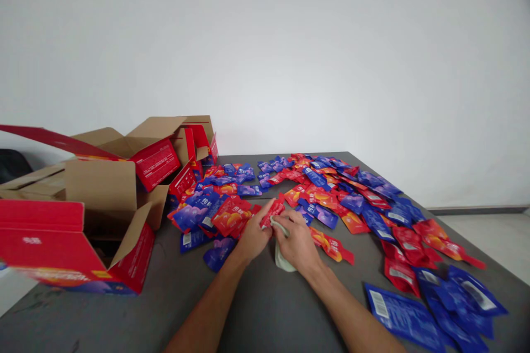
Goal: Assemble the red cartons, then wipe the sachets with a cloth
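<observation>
At the middle of the dark table point(256, 309), my left hand point(255, 234) is closed around a red pouch point(273, 212), whose upper end sticks up past the fingers. Pressed against that pouch is a pale cloth point(284, 261), bunched in my closed right hand point(297, 240); its loose end hangs below the palm. The two hands almost touch. Just left of them lies a heap of red and blue pouches point(232, 215). Close to the right hand is another red pouch point(333, 245) with an orange fruit print.
Open red cardboard boxes point(111, 264) stand along the left side, flaps spread. A large spread of red and blue pouches point(356, 204) covers the table's far and right parts. Several blue pouches point(406, 314) lie at the near right. A white wall point(290, 54) rises behind.
</observation>
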The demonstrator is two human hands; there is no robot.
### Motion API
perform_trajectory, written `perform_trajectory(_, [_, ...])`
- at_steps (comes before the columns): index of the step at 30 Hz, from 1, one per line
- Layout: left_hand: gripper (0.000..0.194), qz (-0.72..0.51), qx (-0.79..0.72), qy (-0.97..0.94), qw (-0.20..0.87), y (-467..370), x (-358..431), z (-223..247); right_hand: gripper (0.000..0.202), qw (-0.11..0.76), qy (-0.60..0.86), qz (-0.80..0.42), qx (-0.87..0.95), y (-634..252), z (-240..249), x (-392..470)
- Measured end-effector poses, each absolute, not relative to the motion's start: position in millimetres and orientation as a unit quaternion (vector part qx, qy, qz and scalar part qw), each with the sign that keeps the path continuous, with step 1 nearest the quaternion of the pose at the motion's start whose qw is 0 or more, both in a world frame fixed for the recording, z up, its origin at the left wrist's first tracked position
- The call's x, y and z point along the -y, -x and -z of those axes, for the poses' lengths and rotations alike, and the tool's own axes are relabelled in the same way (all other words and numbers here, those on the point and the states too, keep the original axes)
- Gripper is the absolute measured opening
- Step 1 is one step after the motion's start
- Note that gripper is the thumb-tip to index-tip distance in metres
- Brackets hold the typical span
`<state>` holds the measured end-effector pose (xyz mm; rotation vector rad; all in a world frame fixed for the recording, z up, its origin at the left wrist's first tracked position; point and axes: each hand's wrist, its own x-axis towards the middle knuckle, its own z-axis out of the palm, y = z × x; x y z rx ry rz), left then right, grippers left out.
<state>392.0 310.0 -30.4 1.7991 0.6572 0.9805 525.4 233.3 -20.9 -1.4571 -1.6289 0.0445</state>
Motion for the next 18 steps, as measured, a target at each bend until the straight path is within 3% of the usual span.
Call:
perform_trajectory(4, [0.078, -0.387, -0.305, -0.811, 0.317, -383.2, -312.2, 23.3, 0.024, 0.436, 0.618, -0.016, 0.653, -530.0, 26.4, -236.2])
perform_trajectory(10, [0.07, -0.275, -0.532, -0.801, 0.018, -363.0, -316.5, 7.8, 0.021, 0.398, 0.686, -0.001, 0.609, -547.2, 27.1, -238.8])
perform_trajectory(18, [0.045, -0.188, -0.635, -0.744, -0.09, -364.5, -314.5, 30.9, 0.02, 0.388, 0.68, 0.002, 0.622, -545.8, 28.9, -237.1])
